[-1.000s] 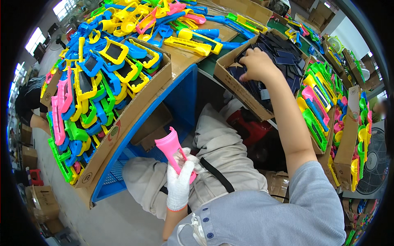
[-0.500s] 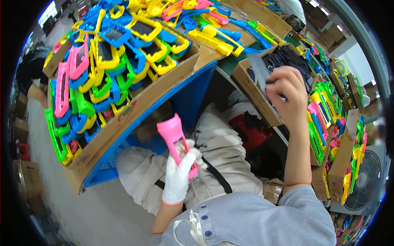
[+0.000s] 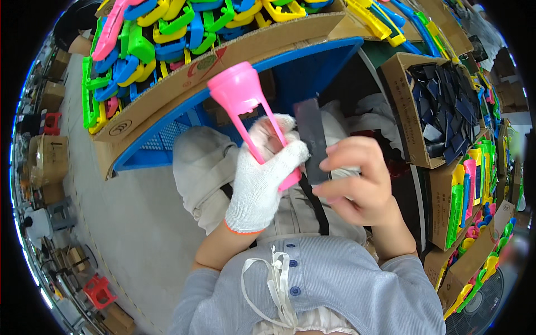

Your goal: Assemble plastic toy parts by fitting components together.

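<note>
In a white knit glove, my left hand is closed round a pink plastic frame with a wide flared end and a long rectangular opening. Bare, my right hand pinches a thin dark rectangular panel by its long side. The panel stands upright just right of the pink frame, close to the gloved fingers; whether they touch I cannot tell. Further right, a cardboard box holds many similar dark panels.
Ahead, a long carton full of coloured plastic frames rests above a blue plastic crate. More boxes of coloured parts line the right side. Red stools and cartons stand on the floor at left.
My right hand has come from the panel box down to beside my left hand, bringing a dark panel. The view has shifted, and the pink frame now appears larger and nearer.
</note>
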Tool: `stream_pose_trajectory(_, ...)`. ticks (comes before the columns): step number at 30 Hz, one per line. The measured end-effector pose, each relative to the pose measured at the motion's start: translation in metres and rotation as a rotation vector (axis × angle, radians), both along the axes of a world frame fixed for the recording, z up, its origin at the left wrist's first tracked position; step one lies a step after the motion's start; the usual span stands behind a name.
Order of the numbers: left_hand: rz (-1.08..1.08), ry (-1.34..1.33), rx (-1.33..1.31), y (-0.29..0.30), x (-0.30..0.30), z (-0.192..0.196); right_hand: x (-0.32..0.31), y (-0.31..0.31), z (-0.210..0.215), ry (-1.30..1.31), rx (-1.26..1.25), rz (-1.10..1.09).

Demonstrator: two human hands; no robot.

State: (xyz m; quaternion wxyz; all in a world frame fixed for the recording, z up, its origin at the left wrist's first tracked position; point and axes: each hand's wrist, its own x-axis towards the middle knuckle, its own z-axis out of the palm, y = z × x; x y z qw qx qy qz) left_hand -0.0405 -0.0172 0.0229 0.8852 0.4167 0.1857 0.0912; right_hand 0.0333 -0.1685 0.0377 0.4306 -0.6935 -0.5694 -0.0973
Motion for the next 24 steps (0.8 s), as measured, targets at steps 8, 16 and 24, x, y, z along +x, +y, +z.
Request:
stream_pose_trajectory(8, 0.040, 0.033, 0.224, -0.006, 0.002, 0.005, 0.012, 0.023, -0.001, 0.911, 0.281, -0.176)
stream_pose_trajectory(16, -0.021, 0.095, 0.222, -0.005, 0.002, 0.004, 0.011, 0.026, -0.009, 0.635, 0.149, -0.234)
stream_pose_trajectory(24, -0.044, 0.131, 0.362, 0.000, -0.002, 0.001, 0.020, 0.023, -0.015, 0.389, 0.029, -0.133)
